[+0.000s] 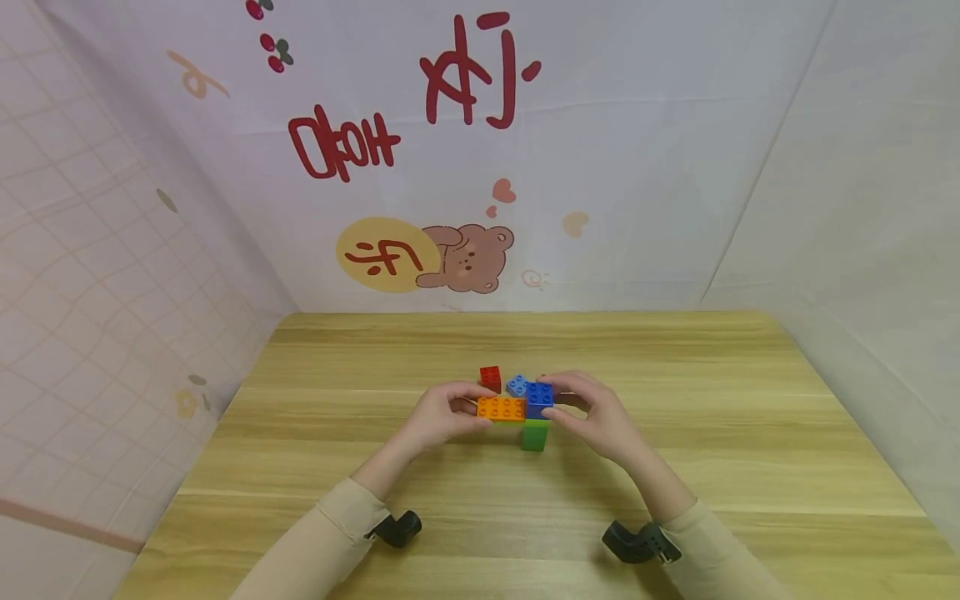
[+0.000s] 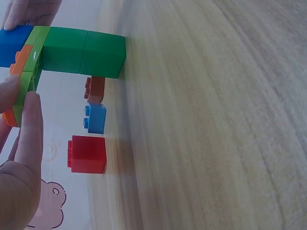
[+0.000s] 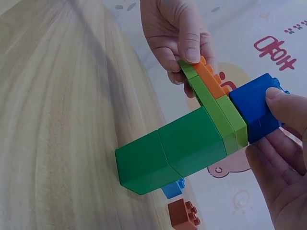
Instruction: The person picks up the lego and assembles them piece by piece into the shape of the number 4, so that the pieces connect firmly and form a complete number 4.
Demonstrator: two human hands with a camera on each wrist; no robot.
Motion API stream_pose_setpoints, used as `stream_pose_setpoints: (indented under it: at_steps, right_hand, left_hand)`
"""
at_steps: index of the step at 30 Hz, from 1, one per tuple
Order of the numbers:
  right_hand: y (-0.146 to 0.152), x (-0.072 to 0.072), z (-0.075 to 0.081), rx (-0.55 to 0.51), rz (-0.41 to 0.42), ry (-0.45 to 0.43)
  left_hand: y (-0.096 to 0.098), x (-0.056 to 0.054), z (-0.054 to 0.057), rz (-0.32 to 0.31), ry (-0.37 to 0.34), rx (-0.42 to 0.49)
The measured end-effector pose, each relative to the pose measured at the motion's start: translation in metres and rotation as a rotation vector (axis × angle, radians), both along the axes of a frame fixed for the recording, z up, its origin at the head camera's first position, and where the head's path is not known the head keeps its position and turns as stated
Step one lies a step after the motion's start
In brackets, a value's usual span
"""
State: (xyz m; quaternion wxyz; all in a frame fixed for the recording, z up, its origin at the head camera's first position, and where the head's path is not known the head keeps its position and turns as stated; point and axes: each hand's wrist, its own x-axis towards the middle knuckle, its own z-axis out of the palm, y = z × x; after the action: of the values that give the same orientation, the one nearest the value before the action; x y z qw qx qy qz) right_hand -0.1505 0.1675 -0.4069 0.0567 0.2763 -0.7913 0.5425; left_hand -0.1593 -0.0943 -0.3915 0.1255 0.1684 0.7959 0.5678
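Cloth (image 1: 637,167) printed with red lettering hangs behind a wooden table (image 1: 300,517). Above the tabletop, a person's left hand (image 1: 444,414) pinches the overhanging orange block (image 1: 501,407) of an upright stack (image 3: 192,139), while the right hand (image 1: 596,414) grips its dark-blue block (image 1: 539,398) on top. Between the hands, green blocks (image 1: 534,436) carry a light-green layer (image 3: 223,117). Just beyond sit a red block (image 1: 490,379), a light-blue block (image 1: 517,385) and a brown block (image 2: 97,89), all loose.

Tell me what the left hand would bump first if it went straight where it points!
The left hand pinches the orange brick; straight past that, it would probably meet the dark blue brick first, though depth is hard to judge.
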Motion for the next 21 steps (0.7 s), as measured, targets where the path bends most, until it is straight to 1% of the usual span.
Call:
stream_pose_setpoints:
  at_steps: [3,5,14,21]
  right_hand:
    - [-0.0014,0.0033,0.0077,0.010,0.000,0.000]
    - [-0.0018,0.0037,0.0091,0.015,-0.001,0.006]
    - [-0.0024,0.0040,0.0088,0.014,0.009,0.062]
    - [-0.0028,0.0037,0.0097,0.027,0.003,0.067]
  left_hand:
    - [-0.0002,-0.0010,-0.0018,-0.003,0.005,-0.005]
    - [-0.0003,-0.0011,-0.0023,-0.005,0.006,-0.006]
    - [-0.0008,-0.0010,-0.0032,-0.007,0.007,0.003]
    - [-0.0007,-0.0014,-0.0035,-0.008,0.015,-0.001]
